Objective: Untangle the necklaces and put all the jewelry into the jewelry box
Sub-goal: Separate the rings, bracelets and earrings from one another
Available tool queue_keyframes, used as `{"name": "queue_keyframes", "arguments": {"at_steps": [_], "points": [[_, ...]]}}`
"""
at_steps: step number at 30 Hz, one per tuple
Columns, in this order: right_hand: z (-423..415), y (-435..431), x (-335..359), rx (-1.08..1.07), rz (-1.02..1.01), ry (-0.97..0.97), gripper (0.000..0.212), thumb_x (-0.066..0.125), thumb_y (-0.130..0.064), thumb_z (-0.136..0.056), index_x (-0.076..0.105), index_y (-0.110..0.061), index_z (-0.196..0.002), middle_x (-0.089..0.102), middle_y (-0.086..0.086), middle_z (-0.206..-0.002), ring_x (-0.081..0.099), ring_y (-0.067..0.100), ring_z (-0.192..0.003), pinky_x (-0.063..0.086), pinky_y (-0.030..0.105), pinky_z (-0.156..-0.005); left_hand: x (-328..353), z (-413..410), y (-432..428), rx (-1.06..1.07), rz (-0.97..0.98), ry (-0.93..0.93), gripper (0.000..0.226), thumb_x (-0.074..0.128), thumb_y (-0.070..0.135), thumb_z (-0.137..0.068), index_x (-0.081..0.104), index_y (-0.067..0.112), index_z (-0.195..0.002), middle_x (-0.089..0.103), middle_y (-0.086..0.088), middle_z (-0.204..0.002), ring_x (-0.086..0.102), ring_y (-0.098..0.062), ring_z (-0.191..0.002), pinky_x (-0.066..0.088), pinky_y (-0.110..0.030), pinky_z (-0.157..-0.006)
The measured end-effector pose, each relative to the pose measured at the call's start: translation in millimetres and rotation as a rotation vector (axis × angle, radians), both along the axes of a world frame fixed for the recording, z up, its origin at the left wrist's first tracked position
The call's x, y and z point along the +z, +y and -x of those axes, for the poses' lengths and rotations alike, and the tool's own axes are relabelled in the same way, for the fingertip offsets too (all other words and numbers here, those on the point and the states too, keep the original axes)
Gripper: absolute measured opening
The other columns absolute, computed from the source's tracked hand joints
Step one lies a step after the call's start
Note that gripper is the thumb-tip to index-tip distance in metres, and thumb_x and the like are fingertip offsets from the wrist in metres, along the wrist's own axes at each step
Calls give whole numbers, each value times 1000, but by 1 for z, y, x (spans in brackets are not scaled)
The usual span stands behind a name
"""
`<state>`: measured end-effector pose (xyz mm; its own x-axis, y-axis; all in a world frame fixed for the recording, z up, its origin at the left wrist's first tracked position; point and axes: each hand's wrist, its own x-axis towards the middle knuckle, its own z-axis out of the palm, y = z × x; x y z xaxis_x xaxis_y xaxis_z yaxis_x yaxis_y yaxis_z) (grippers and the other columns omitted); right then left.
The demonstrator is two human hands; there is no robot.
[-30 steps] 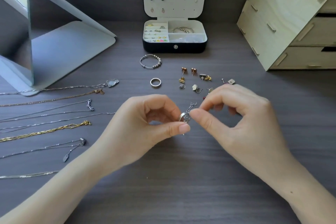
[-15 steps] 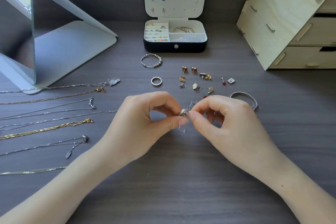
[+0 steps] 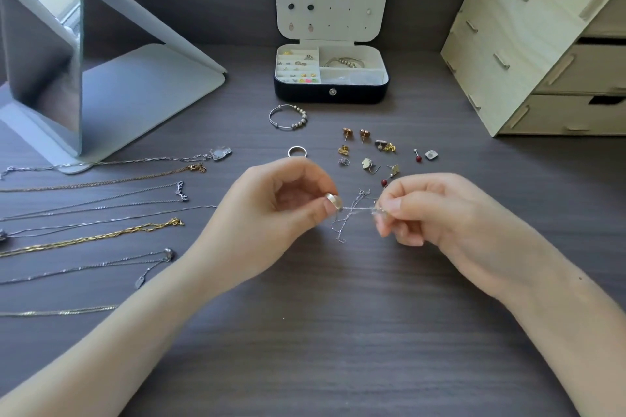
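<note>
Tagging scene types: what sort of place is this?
Likely a home dressing table or vanity: a standing mirror at the left, an open jewelry box at the back, and a small wooden drawer unit at the right.

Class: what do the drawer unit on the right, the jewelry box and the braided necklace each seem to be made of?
Drawer unit: pale bare wood, likely plywood; grain and slotted tabs show.
Jewelry box: dark, slightly glossy shell, perhaps faux leather; cream matte lining.
Braided necklace: shiny gold-coloured metal; plated or solid cannot be told.
</note>
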<state>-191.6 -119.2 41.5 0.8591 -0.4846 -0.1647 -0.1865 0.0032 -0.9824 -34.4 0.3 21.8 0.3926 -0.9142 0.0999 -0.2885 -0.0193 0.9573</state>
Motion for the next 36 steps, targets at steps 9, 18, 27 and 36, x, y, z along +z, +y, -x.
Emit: {"name": "queue_keyframes", "arguments": {"at_steps": [9,18,27,36], "points": [[6,-21,17,-76,-178,-428,22,75,-36,-53,62,-19,-57,65,5,-75,55,18,-68,46,24,-57,5,-7,-2,59,-26,332,10,57,-2,-88,58,4,-80,74,-10,-81,71,-26,-80,55,-35,-86],[0,-27,105,-140,-280,-686,17,48,-22,-68,60,-18,-57,70,1,-82,68,19,-83,54,29,-78,6,-17,-7,112,31,400,9,56,-5,-88,56,2,-83,73,-17,-84,71,-28,-77,58,-34,-78],[-9,-14,131,-123,-306,-708,6,46,-21,-72,46,-16,-69,45,-4,-63,36,10,-51,32,21,-49,19,-17,-30,152,-331,-575,8,59,12,-81,63,17,-77,70,-3,-85,63,-21,-75,48,-23,-62],[-12,-8,108,-175,-55,-436,18,48,-15,-79,49,-16,-61,45,-2,-58,35,10,-45,25,19,-39,36,-17,-58,-45,-696,-935,15,54,11,-83,62,6,-94,65,-13,-99,61,-28,-87,47,-28,-66]]}}
